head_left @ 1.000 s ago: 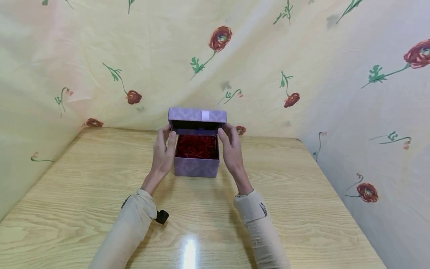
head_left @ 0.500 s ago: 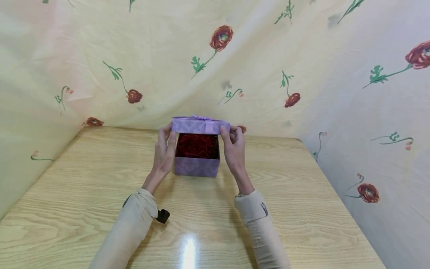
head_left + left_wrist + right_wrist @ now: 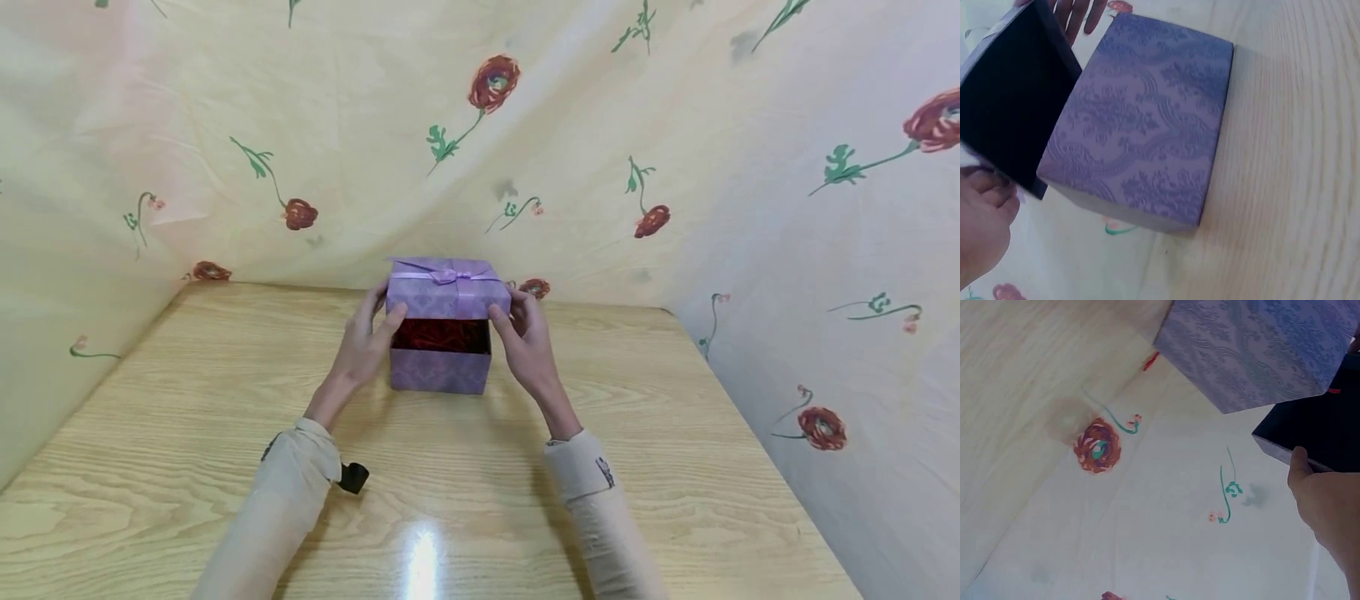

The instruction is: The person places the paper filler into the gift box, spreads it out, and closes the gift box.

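A purple patterned lid (image 3: 448,300) with a ribbon bow hangs tilted over a matching gift box (image 3: 439,372) on the table. Red shredded filler (image 3: 442,336) shows in the gap between them. My left hand (image 3: 365,343) grips the lid's left side, thumb on its front edge. At the opposite side my right hand (image 3: 528,350) holds the lid, thumb near its front right corner. In the left wrist view the dark inside of the lid (image 3: 1016,94) faces the box wall (image 3: 1141,119). The right wrist view shows the thumb (image 3: 1299,464) against the lid's rim.
On the wooden table (image 3: 645,450), a small black object (image 3: 353,477) lies by the left sleeve, partly hidden by it. A flower-printed cloth (image 3: 360,150) hangs behind the table and along its sides.
The lid has tipped from showing its dark inside to showing its bowed top, and has come lower and forward over the box. Both hands moved with it; the box stayed put.
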Demonstrator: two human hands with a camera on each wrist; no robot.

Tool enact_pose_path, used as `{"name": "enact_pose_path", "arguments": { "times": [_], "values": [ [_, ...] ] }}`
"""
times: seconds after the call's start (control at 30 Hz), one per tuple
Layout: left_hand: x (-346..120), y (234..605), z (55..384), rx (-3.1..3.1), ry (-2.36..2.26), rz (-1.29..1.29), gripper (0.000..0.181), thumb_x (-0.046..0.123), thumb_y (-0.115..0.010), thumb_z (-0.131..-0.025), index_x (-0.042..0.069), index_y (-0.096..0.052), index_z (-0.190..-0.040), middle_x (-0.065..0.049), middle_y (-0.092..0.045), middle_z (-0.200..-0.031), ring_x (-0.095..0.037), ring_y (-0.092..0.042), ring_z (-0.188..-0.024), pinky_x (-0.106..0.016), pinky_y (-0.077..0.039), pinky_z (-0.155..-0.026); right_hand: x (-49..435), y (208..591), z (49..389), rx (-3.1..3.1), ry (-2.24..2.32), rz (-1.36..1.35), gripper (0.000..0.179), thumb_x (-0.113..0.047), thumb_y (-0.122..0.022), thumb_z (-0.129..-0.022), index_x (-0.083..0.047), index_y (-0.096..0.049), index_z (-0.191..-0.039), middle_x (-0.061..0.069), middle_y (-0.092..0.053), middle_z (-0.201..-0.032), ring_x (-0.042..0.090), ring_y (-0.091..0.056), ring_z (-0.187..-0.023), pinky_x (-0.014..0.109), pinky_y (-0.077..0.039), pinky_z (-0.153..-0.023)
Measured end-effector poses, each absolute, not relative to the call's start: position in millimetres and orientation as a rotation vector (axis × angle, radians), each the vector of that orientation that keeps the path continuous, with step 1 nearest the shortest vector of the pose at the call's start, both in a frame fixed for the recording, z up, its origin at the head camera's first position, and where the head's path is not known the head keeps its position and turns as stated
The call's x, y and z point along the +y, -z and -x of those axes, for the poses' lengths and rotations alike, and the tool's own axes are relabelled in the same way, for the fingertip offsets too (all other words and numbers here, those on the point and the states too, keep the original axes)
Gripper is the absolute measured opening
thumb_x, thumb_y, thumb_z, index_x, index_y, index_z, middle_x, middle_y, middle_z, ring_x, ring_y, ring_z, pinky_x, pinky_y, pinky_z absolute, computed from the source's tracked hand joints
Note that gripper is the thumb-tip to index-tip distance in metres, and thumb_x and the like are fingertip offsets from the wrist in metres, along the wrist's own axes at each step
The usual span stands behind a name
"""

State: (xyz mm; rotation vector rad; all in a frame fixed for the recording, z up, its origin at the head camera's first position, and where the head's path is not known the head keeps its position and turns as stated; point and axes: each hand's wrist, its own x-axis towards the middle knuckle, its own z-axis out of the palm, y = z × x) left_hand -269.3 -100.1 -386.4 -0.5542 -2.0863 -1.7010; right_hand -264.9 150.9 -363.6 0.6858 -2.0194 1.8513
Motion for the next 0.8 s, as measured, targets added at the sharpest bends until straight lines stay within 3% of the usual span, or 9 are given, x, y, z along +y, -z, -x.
{"name": "enact_pose_path", "arguments": {
  "times": [0.13, 0.33, 0.63, 0.8],
  "values": [
    [-109, 390, 270, -2.219, 1.633, 0.585, 0.069, 0.037, -0.056, -0.105, 0.007, -0.032, -0.163, -0.016, -0.036, -0.163, -0.031, -0.031, -0.151, -0.047, -0.022, -0.123, 155, 371, 264, -2.079, -1.802, -0.709, 0.046, -0.004, -0.057, -0.107, 0.011, -0.041, -0.147, 0.026, -0.053, -0.144, 0.033, -0.053, -0.134, 0.044, -0.041, -0.112],
    [-118, 395, 269, -2.354, 1.593, 0.537, 0.079, 0.048, -0.064, -0.100, 0.015, -0.033, -0.164, -0.013, -0.035, -0.164, -0.031, -0.029, -0.152, -0.055, -0.023, -0.121, 156, 380, 264, -2.163, -1.722, -0.729, 0.046, 0.000, -0.060, -0.104, 0.009, -0.044, -0.147, 0.027, -0.053, -0.143, 0.037, -0.051, -0.135, 0.048, -0.039, -0.113],
    [-126, 398, 271, -2.448, 1.586, 0.560, 0.084, 0.047, -0.068, -0.098, 0.010, -0.030, -0.164, -0.015, -0.034, -0.164, -0.035, -0.028, -0.152, -0.056, -0.022, -0.121, 151, 367, 247, -2.200, -1.629, -0.770, 0.045, 0.010, -0.058, -0.101, 0.019, -0.042, -0.142, 0.036, -0.051, -0.141, 0.048, -0.048, -0.135, 0.058, -0.039, -0.111],
    [-128, 399, 272, -2.508, 1.548, 0.569, 0.087, 0.049, -0.067, -0.098, 0.010, -0.027, -0.165, -0.015, -0.029, -0.166, -0.038, -0.025, -0.152, -0.058, -0.020, -0.121, 149, 360, 235, -2.212, -1.618, -0.779, 0.045, 0.010, -0.058, -0.101, 0.022, -0.041, -0.141, 0.038, -0.051, -0.139, 0.050, -0.048, -0.134, 0.056, -0.040, -0.111]
  ]
}}
